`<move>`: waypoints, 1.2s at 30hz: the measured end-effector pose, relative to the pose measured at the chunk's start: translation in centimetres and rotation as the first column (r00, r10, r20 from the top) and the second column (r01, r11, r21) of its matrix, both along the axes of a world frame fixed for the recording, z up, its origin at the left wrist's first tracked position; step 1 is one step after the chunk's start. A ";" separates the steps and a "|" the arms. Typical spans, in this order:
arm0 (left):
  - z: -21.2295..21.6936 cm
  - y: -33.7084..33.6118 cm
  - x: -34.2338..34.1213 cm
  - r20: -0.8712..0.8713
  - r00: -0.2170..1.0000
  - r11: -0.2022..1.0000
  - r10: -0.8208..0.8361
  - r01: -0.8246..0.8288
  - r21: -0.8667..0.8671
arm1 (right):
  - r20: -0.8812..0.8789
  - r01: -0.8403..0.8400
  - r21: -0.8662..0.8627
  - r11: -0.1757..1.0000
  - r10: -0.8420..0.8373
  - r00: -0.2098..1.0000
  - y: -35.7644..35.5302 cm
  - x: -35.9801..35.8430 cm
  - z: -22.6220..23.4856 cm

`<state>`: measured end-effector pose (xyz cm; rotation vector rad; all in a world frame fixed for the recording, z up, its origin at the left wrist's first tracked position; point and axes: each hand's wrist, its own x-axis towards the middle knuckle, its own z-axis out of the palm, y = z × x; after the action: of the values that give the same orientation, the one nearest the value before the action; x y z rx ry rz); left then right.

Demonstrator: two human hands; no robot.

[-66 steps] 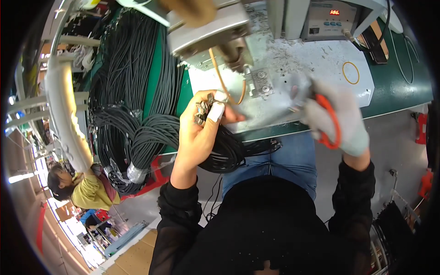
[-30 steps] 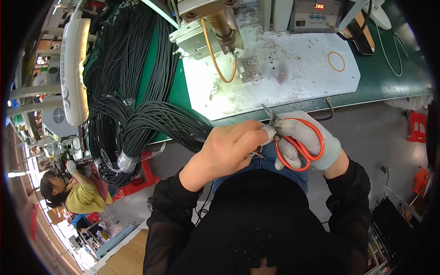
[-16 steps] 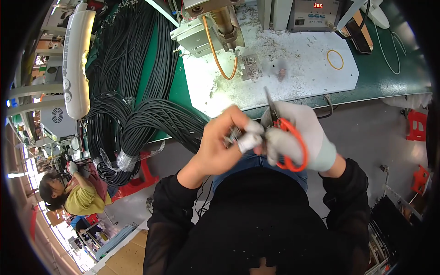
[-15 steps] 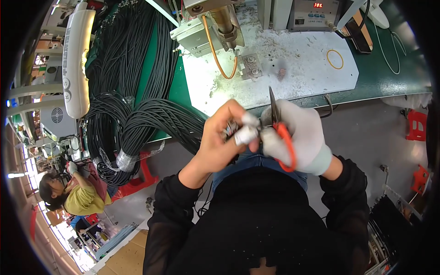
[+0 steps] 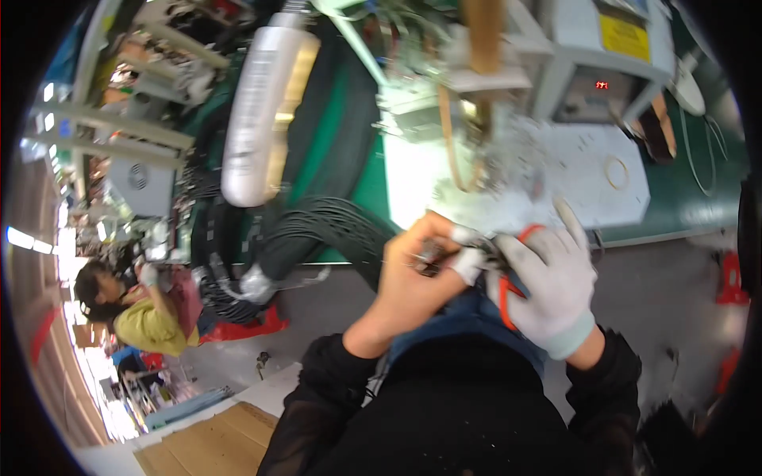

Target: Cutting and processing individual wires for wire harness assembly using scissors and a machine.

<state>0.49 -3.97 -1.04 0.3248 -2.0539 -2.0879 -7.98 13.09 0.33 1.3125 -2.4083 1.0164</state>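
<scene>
My left hand (image 5: 409,285), bare but for white covers on the thumb and a fingertip, is closed around the ends of black cables. The cable bundle (image 5: 337,222) runs from the bench edge toward that hand. My right hand (image 5: 552,278), in a white glove, grips scissors with orange-red handles (image 5: 505,303). One gloved finger points up, away from the handles. The dark blades are close to the cable ends at my left fingertips; blur and fingers hide whether they touch. Both hands are above my lap, just off the bench's near edge.
A press machine (image 5: 480,55) stands on a white board (image 5: 587,194) over the green bench. Right of it are a control box (image 5: 603,91) and a yellow rubber band (image 5: 617,173). A long lamp (image 5: 258,127) hangs at left. A person (image 5: 155,317) sits far left.
The view has swung, so the bench appears lower and farther right. The scissors have turned from pointing up toward my left hand, and a right finger has straightened. My left hand keeps its grip.
</scene>
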 end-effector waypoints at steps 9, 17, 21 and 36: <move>0.8 0.6 -0.6 -0.022 0.999 0.998 0.032 -0.031 0.056 | -0.120 -0.040 0.106 0.994 0.052 0.991 -0.8 -1.0 0.2; 0.4 1.6 -1.0 -0.277 0.957 0.972 0.082 -0.138 -0.189 | 0.496 -0.093 -0.200 0.975 0.182 0.849 -0.4 -0.2 -0.1; 0.2 0.8 -0.9 -0.309 0.939 0.779 -0.150 -0.080 -0.622 | 0.586 -0.025 -0.200 0.979 0.141 0.798 -0.7 0.2 -0.3; -0.2 1.0 -1.0 -0.082 0.993 0.951 0.089 -0.109 -0.290 | 0.040 0.042 -0.008 0.999 -0.041 0.998 -1.5 -0.5 -2.1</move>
<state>-0.56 -2.96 -1.22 0.2967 -2.2166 -1.6798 -8.45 11.55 -1.81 1.2453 -2.4469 1.0510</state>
